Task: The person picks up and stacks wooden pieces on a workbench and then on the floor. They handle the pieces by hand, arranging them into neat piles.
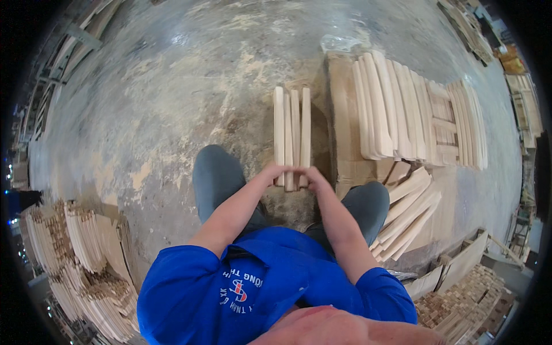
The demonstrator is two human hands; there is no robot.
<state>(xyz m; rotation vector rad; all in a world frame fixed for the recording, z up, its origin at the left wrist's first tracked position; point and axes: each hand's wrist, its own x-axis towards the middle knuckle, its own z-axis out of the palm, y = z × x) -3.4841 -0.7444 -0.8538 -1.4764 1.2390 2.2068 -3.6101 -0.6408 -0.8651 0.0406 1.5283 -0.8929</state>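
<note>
Between my knees I hold a small bundle of pale wooden slats [295, 126], several side by side and pointing away from me. My left hand [276, 171] is closed round the left side of the bundle near its close end. On the opposite side, my right hand [311, 176] grips the slats at about the same height. The slats' far ends are slightly apart, with narrow gaps between them. My fingertips are partly hidden by the wood.
To the right, a neat row of shaped wooden pieces [397, 109] lies on flattened cardboard [347, 123]. Loose slats [405, 215] fan out by my right knee. Stacked wood [86, 238] stands at the left, and more stacked wood [468, 302] at the lower right. Clear plastic [340, 42] lies on the floor.
</note>
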